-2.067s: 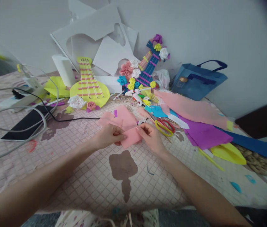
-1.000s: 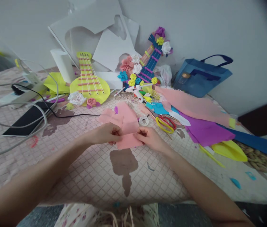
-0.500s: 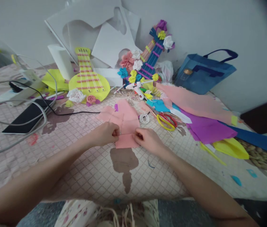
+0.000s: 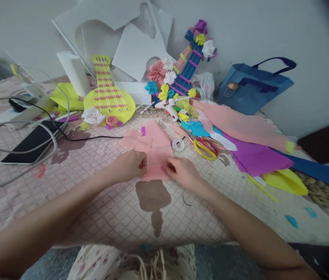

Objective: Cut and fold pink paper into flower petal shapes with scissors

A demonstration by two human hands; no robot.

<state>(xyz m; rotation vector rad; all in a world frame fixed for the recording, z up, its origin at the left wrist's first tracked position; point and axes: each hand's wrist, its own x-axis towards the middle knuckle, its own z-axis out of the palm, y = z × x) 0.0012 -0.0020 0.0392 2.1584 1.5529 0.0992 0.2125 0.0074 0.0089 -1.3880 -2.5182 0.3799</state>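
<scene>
Left hand [image 4: 138, 162] and right hand [image 4: 181, 171] apart, each clamped on one end of pink rectangular paper strip [image 4: 155, 172]; irregular pink paper sheet [image 4: 160, 146] lies just beyond.

Pink paper strip [image 4: 155, 172], crosswise between the fingers [image 4: 143, 165]

The left grip [image 4: 133, 164] partly hides the pink strip [image 4: 155, 172].

This looks like a handicraft corner in a room; whether home or classroom cannot be told. A grid-patterned cloth [image 4: 100, 217] covers the table, where scissors [image 4: 202, 147], a glue gun [image 4: 168, 107] and purple paper [image 4: 260, 161] lie about. A guitar-shaped craft piece [image 4: 109, 100] and cut-out white boards [image 4: 137, 50] stand near the pale wall [image 4: 258, 27].
</scene>
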